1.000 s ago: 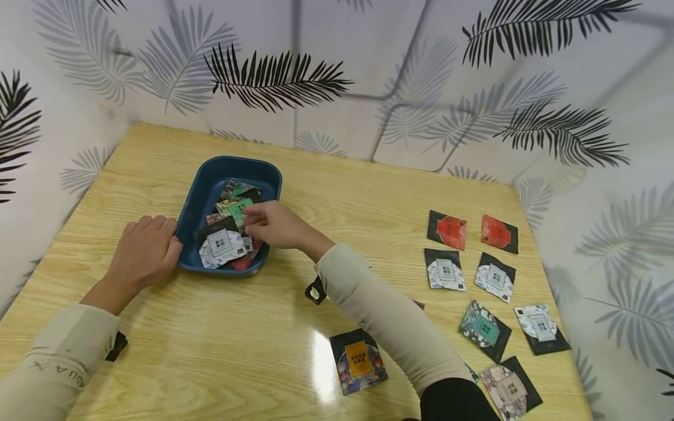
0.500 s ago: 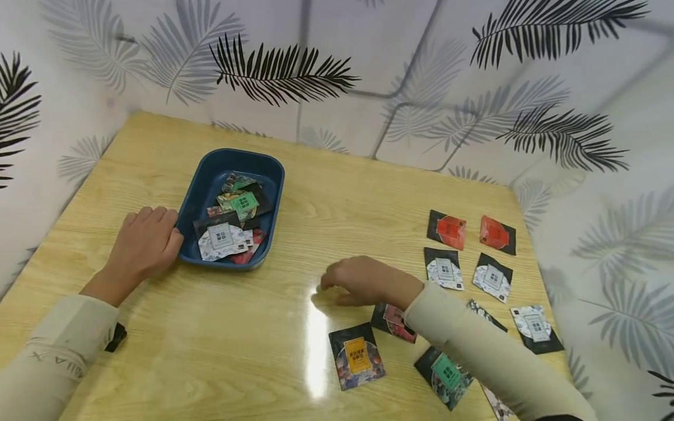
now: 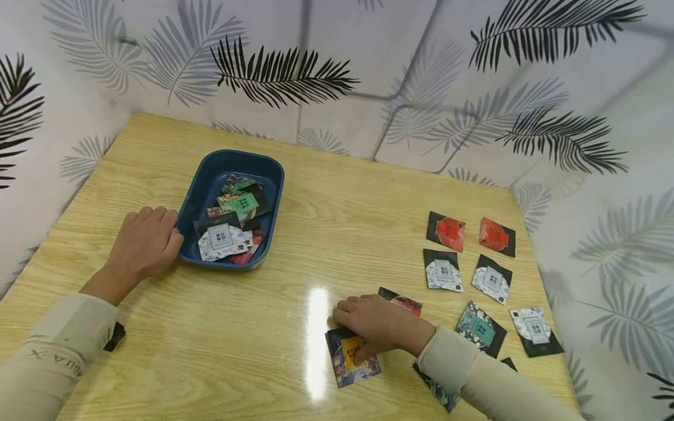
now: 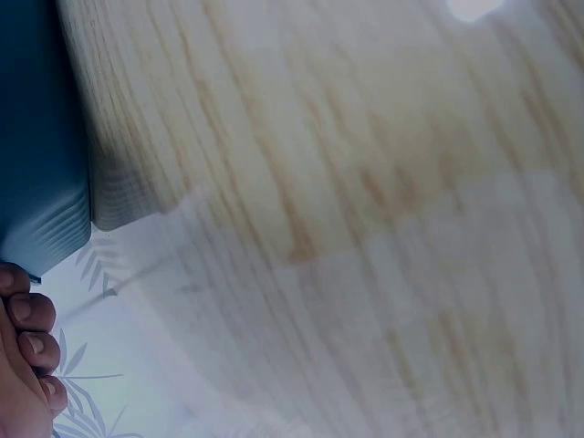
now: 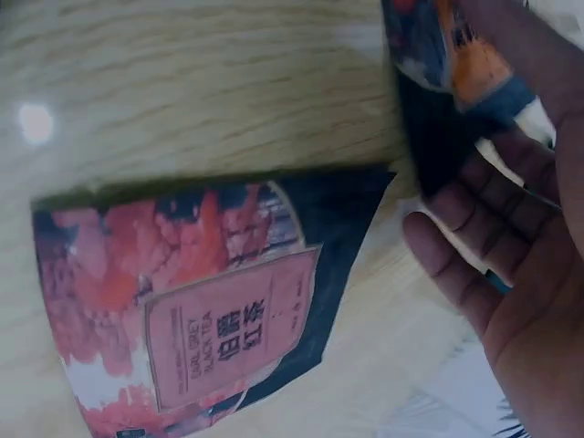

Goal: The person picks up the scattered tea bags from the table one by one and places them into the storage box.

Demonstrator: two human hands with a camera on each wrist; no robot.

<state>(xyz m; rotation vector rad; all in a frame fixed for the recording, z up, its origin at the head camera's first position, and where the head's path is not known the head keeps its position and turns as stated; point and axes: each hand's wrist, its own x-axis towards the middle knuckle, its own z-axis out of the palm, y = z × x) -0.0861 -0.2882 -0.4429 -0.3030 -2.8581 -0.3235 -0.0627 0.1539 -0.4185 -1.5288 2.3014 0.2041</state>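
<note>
In the head view my left hand (image 3: 144, 245) is at the left side of a blue plastic tub (image 3: 276, 204), its thumb against the rim and its fingers curled there. Several tea sachets (image 3: 221, 237) lie loosely inside the tub. My right hand (image 3: 376, 321) pinches a dark tea sachet with an orange label (image 3: 342, 365) between thumb and fingers. In the right wrist view the fingers (image 5: 456, 265) go behind that sachet's dark edge. Beside them lies a pink-red Earl Grey black tea sachet (image 5: 228, 319), partly covered by the hand in the head view.
On the right of the wooden table (image 3: 210, 345) lie two red sachets (image 3: 446, 231), several white-patterned ones (image 3: 443, 270) and a green-labelled one (image 3: 481, 327). Another dark sachet (image 3: 439, 389) is partly under my right forearm. A leaf-patterned wall covering (image 3: 337, 128) stands behind the table.
My right hand has left the tub, moved right and toward me, and taken hold of the orange-labelled sachet, which has shifted slightly. The left hand stays at the tub.
</note>
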